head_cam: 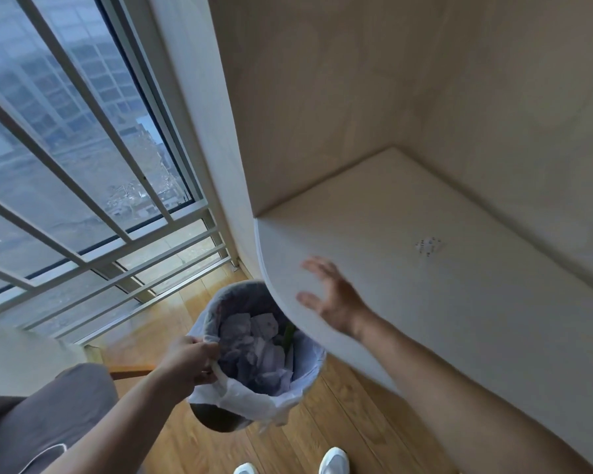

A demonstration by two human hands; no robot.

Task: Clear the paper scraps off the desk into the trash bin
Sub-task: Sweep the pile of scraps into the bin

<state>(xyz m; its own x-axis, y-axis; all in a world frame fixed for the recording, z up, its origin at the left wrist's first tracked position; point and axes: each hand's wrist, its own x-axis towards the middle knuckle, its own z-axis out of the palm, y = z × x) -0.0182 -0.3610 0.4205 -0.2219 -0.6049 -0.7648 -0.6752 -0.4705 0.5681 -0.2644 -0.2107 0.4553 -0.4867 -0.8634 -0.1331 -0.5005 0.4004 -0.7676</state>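
A round dark trash bin (216, 420) with a white plastic liner is held just under the rounded left corner of the white desk (459, 319). Several crumpled white paper scraps (257, 343) lie inside it. My left hand (189, 362) grips the bin's rim and liner on its left side. Over the desk's corner my right hand (332, 299) is spread flat, fingers apart, holding nothing. One small printed paper scrap (428, 245) lies on the desk farther back, to the right of that hand.
A tall window with white bars (83, 186) fills the left side. Light wooden walls (356, 97) enclose the desk at the back and left. The floor is wood (322, 439). A grey seat (48, 415) sits at the lower left; my white shoes (334, 461) show at the bottom.
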